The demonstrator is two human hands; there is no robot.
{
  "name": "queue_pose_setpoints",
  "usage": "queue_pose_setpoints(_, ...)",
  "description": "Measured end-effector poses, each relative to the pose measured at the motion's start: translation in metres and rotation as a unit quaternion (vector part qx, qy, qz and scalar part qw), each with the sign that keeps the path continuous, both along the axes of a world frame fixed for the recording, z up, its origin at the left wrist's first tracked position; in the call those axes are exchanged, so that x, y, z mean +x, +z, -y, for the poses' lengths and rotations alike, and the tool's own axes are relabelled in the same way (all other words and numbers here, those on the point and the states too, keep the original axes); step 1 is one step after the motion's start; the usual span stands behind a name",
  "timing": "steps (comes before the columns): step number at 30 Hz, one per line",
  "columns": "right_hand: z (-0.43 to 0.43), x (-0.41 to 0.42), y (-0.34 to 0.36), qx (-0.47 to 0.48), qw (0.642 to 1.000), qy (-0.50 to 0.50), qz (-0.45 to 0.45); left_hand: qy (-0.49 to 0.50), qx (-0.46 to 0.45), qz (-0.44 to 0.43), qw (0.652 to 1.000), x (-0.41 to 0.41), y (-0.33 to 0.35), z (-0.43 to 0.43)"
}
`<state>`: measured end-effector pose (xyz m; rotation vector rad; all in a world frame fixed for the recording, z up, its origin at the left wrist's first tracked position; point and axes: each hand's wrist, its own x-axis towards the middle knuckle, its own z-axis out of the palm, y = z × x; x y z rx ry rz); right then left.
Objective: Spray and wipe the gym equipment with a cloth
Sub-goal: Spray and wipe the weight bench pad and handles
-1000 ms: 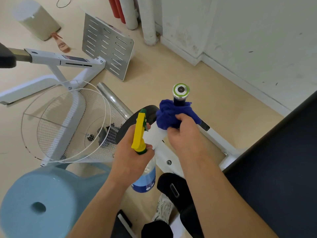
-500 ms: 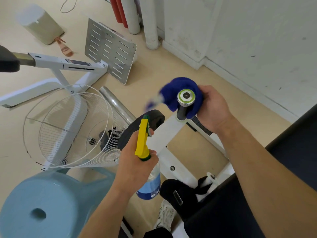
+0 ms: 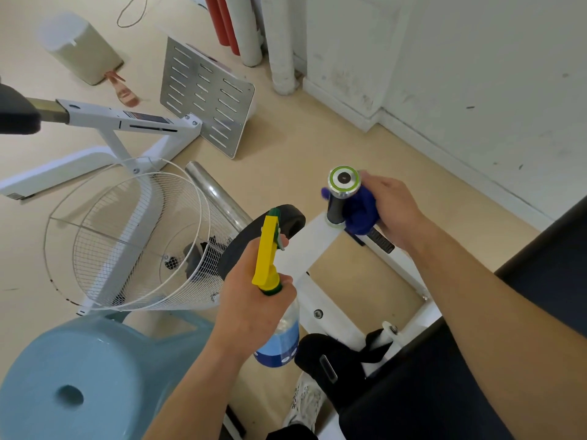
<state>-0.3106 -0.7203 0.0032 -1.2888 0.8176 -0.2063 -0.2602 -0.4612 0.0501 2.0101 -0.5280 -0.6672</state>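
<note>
My right hand [image 3: 392, 211] grips a blue cloth [image 3: 360, 212] and wraps it round the right side of the bike's black handle grip [image 3: 336, 211], just below its green-ringed silver end cap [image 3: 344, 179]. The white frame tube [image 3: 305, 249] of the exercise bike runs down from the grip. Lower and left, my left hand [image 3: 251, 300] holds a spray bottle [image 3: 279, 338] by its neck, with the yellow trigger head [image 3: 266, 258] pointing up and away toward the grip. Most of the cloth is hidden in my palm.
A white wire fan guard [image 3: 127, 242] covers the bike's wheel at left. A light blue plastic stool [image 3: 82, 376] stands at lower left. A slotted metal plate [image 3: 206, 96] leans on the floor farther back. The white wall [image 3: 476, 58] and skirting run along the right. A dark surface [image 3: 540, 281] fills the right foreground.
My right hand carried the cloth from the near side of the grip round to its far right side, then slid it down below the end cap. The left hand with the bottle stayed put.
</note>
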Motion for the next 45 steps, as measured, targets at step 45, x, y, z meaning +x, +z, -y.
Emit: queue_pose_setpoints(45,-0.073,0.034,-0.047,-0.351,0.909,-0.22,-0.037,-0.002,-0.053,-0.024,0.998,0.013,0.015,0.011)
